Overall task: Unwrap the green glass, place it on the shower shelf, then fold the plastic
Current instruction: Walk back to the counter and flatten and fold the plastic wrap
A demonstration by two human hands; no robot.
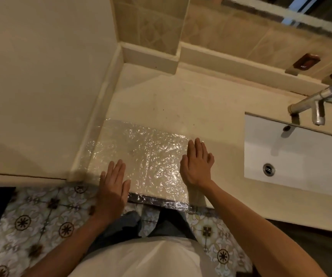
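I see the plastic point(141, 156) spread flat and crinkled on the worktop point(181, 100), its near edge hanging over the front lip. My left hand point(114, 182) and right hand point(197, 162) lie at its two sides, grips wide, fingers straight, holding nothing, probably pressing the sheet. Sink point(293, 154) to the right.

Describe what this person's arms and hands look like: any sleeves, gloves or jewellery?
Both forearms are bare to the frame's edge, no sleeves showing. The left hand and right hand wear no gloves; no rings, watch or bracelets are visible. A white top covers the torso.
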